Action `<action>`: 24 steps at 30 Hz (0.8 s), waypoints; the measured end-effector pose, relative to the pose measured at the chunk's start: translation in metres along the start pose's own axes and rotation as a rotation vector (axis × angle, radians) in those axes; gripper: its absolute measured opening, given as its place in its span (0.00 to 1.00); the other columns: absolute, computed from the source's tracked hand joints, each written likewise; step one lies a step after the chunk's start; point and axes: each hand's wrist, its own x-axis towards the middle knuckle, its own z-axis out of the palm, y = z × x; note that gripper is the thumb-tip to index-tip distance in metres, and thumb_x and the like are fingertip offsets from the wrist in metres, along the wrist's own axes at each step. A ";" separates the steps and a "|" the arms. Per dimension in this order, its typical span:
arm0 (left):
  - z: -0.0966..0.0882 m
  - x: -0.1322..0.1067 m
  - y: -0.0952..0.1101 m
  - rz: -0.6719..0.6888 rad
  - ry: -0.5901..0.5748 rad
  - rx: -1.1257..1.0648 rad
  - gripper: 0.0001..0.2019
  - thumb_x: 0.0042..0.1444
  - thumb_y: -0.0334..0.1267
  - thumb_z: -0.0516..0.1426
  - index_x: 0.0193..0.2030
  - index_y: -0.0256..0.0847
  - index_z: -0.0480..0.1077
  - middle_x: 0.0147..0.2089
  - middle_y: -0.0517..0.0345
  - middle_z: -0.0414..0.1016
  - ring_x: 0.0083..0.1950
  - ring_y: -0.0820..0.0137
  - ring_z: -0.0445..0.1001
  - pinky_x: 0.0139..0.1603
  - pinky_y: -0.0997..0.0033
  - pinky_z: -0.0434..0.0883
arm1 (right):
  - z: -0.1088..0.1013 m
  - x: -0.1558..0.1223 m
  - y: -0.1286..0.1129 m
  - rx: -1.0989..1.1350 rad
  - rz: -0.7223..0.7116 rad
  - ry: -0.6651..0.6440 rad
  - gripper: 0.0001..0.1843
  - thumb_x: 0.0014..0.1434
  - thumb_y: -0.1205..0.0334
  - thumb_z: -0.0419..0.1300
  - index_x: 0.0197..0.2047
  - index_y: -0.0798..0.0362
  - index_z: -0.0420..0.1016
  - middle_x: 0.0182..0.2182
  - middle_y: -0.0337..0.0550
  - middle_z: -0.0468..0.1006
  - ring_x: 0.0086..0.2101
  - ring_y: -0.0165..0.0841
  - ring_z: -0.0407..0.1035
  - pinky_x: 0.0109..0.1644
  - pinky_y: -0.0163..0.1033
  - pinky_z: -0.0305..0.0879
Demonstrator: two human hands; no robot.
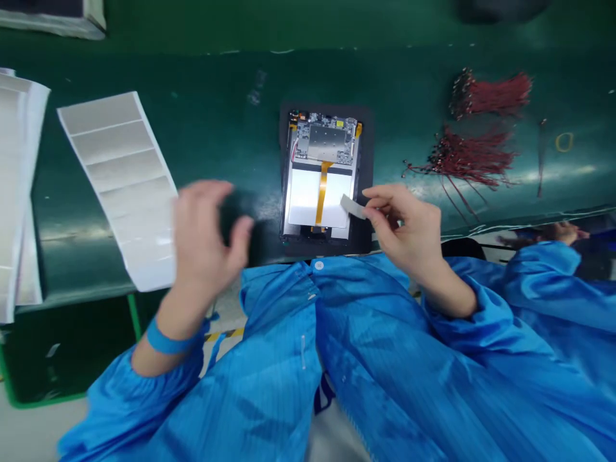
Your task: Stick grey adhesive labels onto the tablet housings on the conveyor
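My right hand [407,228] pinches a small grey strip of tape [353,208] between thumb and fingertips, over the right edge of an opened tablet [302,204]. The tablet lies on a black pad [366,167], its circuit board [327,142] at the far end. An orange ribbon cable [322,192] runs down over the silvery battery area. To the left, my left hand [205,240] is smeared by motion, with thumb and fingers apart and nothing seen in it. It overlaps the right edge of a pale sheet of silvery strips [126,151].
Two bunches of thin red and black wires [503,96] lie at the right, near a single wire [541,157] and a yellow rubber band [564,142]. More sheets [14,192] are stacked far left, above a green bin [72,401]. Another person's blue sleeve [543,266] shows at right.
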 end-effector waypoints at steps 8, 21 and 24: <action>0.037 -0.026 0.084 -0.035 -0.083 -0.175 0.35 0.67 0.56 0.61 0.69 0.31 0.62 0.49 0.43 0.76 0.45 0.53 0.74 0.46 0.53 0.68 | 0.012 -0.009 -0.011 0.330 0.141 -0.254 0.13 0.69 0.68 0.59 0.55 0.48 0.68 0.34 0.33 0.75 0.30 0.27 0.70 0.35 0.35 0.66; 0.041 -0.029 0.082 0.107 0.094 -0.211 0.19 0.66 0.38 0.63 0.62 0.41 0.72 0.55 0.42 0.74 0.54 0.53 0.71 0.54 0.50 0.68 | 0.032 -0.013 -0.016 0.126 0.025 -0.339 0.14 0.68 0.72 0.53 0.54 0.49 0.60 0.33 0.31 0.71 0.26 0.25 0.63 0.35 0.34 0.59; 0.045 -0.030 0.080 0.157 0.084 -0.180 0.19 0.66 0.36 0.63 0.63 0.43 0.74 0.56 0.43 0.74 0.56 0.53 0.70 0.56 0.50 0.67 | 0.033 -0.012 -0.017 0.072 0.015 -0.337 0.14 0.68 0.73 0.52 0.53 0.49 0.60 0.32 0.31 0.70 0.25 0.25 0.62 0.34 0.33 0.58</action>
